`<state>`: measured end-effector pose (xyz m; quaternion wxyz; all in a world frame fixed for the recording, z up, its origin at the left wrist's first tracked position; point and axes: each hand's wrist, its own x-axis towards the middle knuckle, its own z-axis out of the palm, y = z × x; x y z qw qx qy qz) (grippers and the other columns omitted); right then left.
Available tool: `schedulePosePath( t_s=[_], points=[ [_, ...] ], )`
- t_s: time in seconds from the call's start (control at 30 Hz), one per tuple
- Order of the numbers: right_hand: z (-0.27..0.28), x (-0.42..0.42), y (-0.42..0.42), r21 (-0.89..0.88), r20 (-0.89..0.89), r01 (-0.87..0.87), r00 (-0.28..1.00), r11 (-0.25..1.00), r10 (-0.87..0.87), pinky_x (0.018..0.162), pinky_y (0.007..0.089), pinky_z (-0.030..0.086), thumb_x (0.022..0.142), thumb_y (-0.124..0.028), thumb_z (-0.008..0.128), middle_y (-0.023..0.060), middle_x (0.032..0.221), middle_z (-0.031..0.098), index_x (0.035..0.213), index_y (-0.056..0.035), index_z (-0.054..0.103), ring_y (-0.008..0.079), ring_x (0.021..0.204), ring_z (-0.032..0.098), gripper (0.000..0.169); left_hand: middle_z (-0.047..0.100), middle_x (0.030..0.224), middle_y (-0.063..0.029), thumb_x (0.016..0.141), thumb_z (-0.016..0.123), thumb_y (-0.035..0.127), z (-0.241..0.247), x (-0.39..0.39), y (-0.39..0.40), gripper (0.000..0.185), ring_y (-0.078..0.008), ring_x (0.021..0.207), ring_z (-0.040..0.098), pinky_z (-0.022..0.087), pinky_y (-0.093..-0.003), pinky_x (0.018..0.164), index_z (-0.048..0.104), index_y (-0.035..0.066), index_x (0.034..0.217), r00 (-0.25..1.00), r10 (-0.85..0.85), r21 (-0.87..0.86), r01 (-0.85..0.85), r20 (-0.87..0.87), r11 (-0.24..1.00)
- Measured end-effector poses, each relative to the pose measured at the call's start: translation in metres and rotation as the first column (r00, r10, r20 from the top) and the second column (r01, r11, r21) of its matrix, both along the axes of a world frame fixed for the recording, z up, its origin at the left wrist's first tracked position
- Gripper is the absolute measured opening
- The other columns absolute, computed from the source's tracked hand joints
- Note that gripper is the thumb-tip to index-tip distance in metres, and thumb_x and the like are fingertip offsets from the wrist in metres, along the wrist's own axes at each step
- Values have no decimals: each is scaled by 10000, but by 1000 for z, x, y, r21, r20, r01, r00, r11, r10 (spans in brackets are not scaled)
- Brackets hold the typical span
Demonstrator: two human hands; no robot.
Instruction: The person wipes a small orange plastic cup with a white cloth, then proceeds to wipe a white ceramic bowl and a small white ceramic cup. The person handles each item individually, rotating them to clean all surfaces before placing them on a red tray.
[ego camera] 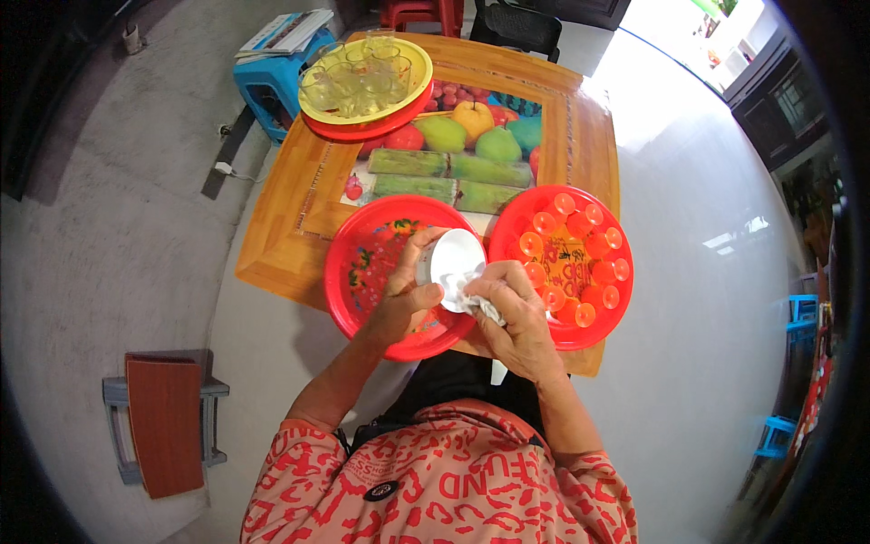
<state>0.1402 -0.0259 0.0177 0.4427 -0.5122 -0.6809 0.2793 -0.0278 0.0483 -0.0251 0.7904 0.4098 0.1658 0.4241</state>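
Observation:
My left hand (408, 292) grips a small white bowl (457, 255) by its side, tilted so its inside faces me. Pressed to the lower inner rim is a crumpled white tissue or cloth (486, 309), pinched in the fingers of my right hand (513, 319). Both hands are above a red tray (340, 299) with a printed flower pattern. To its right sits another red tray (622, 319), where several small red stemmed cups (564, 204) stand in a ring around a printed centre.
A wooden table (272, 258) with a fruit-print top carries everything. At its far left, a yellow tray (425, 64) of clear glasses (350, 78) rests on a red one (340, 132). Beyond stands a blue stool (262, 88) with papers (285, 34). A folded brown-topped stool (163, 421) leans at left.

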Motion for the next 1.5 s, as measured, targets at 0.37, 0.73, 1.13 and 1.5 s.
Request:
schedulePosePath(
  t_s=[0.37,0.73,1.13,1.5],
  points=[
    [5,-1,14,194,159,117,976,974,-149,846,433,483,682,36,660,213,1158,431,1091,17,559,376,1018,533,422,523,1237,-113,930,446,580,6,10,0,659,-191,1146,529,420,-353,994,404,47,1314,999,31,-19,-31,-33,999],
    [5,11,-15,66,139,-159,979,985,148,803,402,472,720,57,615,149,1061,518,1063,10,590,335,925,530,347,629,1010,-78,997,361,481,4,14,-3,518,-151,915,614,501,-301,817,550,29,1167,947,169,130,-138,-273,982],
    [-6,2,6,456,389,91,874,885,-290,796,371,507,691,-60,639,162,1041,516,979,18,631,321,964,550,298,633,1010,-52,995,379,404,15,20,-9,442,-118,892,602,484,-256,775,557,38,1168,920,173,171,-118,-353,978],
    [1,-5,-3,-192,-284,-98,958,976,40,752,358,501,742,-29,654,99,964,590,955,-31,665,287,905,559,214,614,1056,-101,999,305,498,15,19,-10,560,-172,939,597,481,-341,835,537,15,1162,851,303,411,-115,-429,904]
  ],
)
